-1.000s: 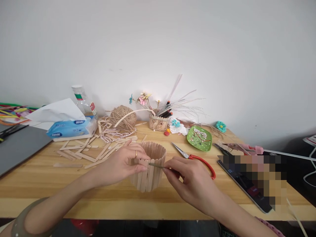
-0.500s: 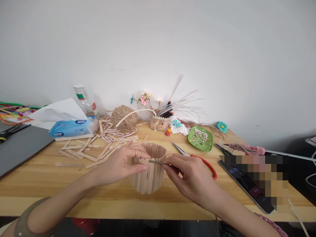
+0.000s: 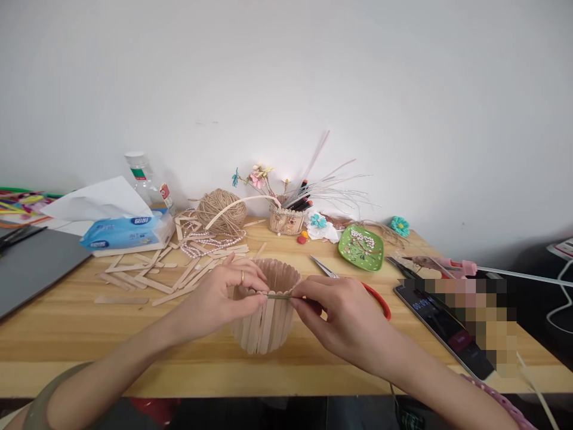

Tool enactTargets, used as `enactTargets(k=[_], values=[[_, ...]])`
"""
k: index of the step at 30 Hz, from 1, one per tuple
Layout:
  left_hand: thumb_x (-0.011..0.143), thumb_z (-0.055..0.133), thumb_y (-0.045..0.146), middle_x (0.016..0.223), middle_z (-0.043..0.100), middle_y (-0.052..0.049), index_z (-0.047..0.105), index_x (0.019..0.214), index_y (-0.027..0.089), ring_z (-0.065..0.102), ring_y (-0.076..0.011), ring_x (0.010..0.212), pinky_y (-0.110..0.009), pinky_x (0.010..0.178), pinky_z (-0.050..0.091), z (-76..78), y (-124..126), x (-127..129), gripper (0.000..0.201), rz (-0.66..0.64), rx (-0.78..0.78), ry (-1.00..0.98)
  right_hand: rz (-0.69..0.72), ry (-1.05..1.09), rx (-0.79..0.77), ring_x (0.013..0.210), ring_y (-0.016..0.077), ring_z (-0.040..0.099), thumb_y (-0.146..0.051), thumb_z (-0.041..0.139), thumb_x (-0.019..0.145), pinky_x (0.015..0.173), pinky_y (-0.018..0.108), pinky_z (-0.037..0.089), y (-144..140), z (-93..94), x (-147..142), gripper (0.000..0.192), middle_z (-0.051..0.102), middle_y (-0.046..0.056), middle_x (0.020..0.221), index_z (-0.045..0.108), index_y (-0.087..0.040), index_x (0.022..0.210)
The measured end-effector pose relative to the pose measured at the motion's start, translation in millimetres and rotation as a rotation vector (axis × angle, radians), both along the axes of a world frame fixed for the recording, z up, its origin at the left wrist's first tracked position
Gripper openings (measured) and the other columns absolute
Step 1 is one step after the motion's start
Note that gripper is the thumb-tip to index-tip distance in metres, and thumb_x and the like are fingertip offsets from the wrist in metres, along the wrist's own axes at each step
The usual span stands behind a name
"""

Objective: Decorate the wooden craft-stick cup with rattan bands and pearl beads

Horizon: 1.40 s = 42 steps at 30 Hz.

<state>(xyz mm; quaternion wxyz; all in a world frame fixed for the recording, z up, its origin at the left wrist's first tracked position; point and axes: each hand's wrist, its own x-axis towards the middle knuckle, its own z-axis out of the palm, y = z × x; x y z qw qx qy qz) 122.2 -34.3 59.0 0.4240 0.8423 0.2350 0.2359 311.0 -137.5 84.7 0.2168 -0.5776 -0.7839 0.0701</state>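
Head-camera view down onto a wooden counter (image 3: 89, 334) against a white wall. At centre, standing upright: a round cup of craft sticks (image 3: 267, 310), open at the top. Left hand (image 3: 219, 298), ring on one finger, wrapped around the cup's 9 o'clock side, fingers (image 3: 256, 297) curled closed against its rim and pinching one end of a thin stick (image 3: 277, 296). Right hand (image 3: 344, 316) at the cup's 3 o'clock side, thumb and forefinger closed on the other end of the same thin stick, held level across the front of the cup just below the rim. Behind the right hand, at 2 o'clock from the cup: scissors (image 3: 331, 278) with red handles, partly hidden. Loose craft sticks (image 3: 152, 275) scattered at 10 o'clock, with a tissue pack (image 3: 125, 230) and a clear bottle (image 3: 141, 176) beyond. Ball of twine (image 3: 221, 209) and a string of beads (image 3: 201, 239) at 11 o'clock. Small basket of flowers and pens (image 3: 286, 218) at 12 o'clock. Green dish (image 3: 362, 246) at 1 o'clock. Tablet (image 3: 443, 325) at 3 o'clock, partly blurred out. Grey laptop (image 3: 31, 269) at the far 9 o'clock edge.
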Motion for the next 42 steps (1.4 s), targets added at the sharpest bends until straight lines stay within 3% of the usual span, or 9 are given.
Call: enactTargets(k=[3, 11, 18, 23, 29, 35, 42], values=[[0.074, 0.058, 0.028, 0.087, 0.065, -0.006, 0.070, 0.074, 0.020, 0.054, -0.0239, 0.095, -0.045, 0.093, 0.033, -1.1, -2, 1, 0.015, 0.037, -0.038, -0.023, -0.004, -0.001, 0.013, 0.052, 0.0097, 0.048, -0.019, 0.045, 0.087, 0.051, 0.021, 0.031, 2, -1.4, 0, 0.022, 0.060, 0.002, 0.064, 0.064, -0.015, 0.076], [0.074, 0.059, 0.026, 0.091, 0.063, -0.007, 0.071, 0.073, 0.019, 0.055, -0.0225, 0.094, -0.040, 0.088, 0.037, -1.4, -2, 0, 0.015, 0.039, -0.086, -0.052, -0.019, 0.020, -0.008, 0.052, 0.0096, 0.048, -0.020, 0.048, 0.086, 0.052, 0.022, 0.031, 3, 0.1, 0, 0.021, 0.060, 0.002, 0.064, 0.065, -0.015, 0.074], [0.072, 0.064, 0.025, 0.094, 0.067, -0.006, 0.072, 0.071, 0.021, 0.055, -0.0249, 0.102, -0.041, 0.091, 0.039, -4.7, 5, -8, 0.009, 0.052, -0.245, -0.146, -0.128, 0.412, -0.287, 0.053, 0.0082, 0.043, -0.030, 0.061, 0.080, 0.048, 0.020, 0.031, 7, 3.4, 6, 0.018, 0.054, -0.003, 0.058, 0.061, -0.016, 0.070], [0.072, 0.066, 0.024, 0.077, 0.067, -0.003, 0.073, 0.070, 0.024, 0.054, -0.0252, 0.102, -0.043, 0.091, 0.038, -8.4, 10, -19, 0.007, -0.004, -0.338, -0.219, -0.047, 0.702, -0.455, 0.057, 0.0074, 0.040, -0.031, 0.061, 0.080, 0.051, 0.020, 0.031, 8, -0.3, 13, 0.020, 0.049, -0.004, 0.062, 0.056, -0.015, 0.069], [0.071, 0.069, 0.028, 0.060, 0.058, -0.002, 0.073, 0.068, 0.023, 0.055, -0.0222, 0.084, -0.040, 0.080, 0.042, -16.8, 12, -24, 0.007, -0.111, -0.411, -0.363, -0.026, 0.741, -0.516, 0.057, 0.0070, 0.040, -0.028, 0.062, 0.079, 0.052, 0.020, 0.030, 2, 3.4, 12, 0.017, 0.047, -0.005, 0.061, 0.055, -0.015, 0.069], [0.068, 0.071, 0.038, 0.048, 0.044, 0.000, 0.073, 0.065, 0.025, 0.050, -0.0202, 0.073, -0.037, 0.074, 0.040, -15.9, 12, -26, 0.014, -0.190, -0.432, -0.465, -0.030, 0.847, -0.546, 0.052, 0.0053, 0.036, -0.028, 0.068, 0.074, 0.046, 0.018, 0.027, -4, 4.9, 10, 0.022, 0.044, -0.007, 0.056, 0.052, -0.015, 0.065], [0.063, 0.070, 0.047, 0.042, 0.034, 0.000, 0.068, 0.055, 0.025, 0.045, -0.0190, 0.064, -0.033, 0.061, 0.037, -14.4, 10, -31, 0.024, -0.185, -0.388, -0.479, -0.003, 0.955, -0.537, 0.050, 0.0044, 0.036, -0.039, 0.076, 0.063, 0.044, 0.017, 0.026, -8, 6.7, 7, 0.035, 0.044, -0.008, 0.054, 0.052, -0.015, 0.062]])
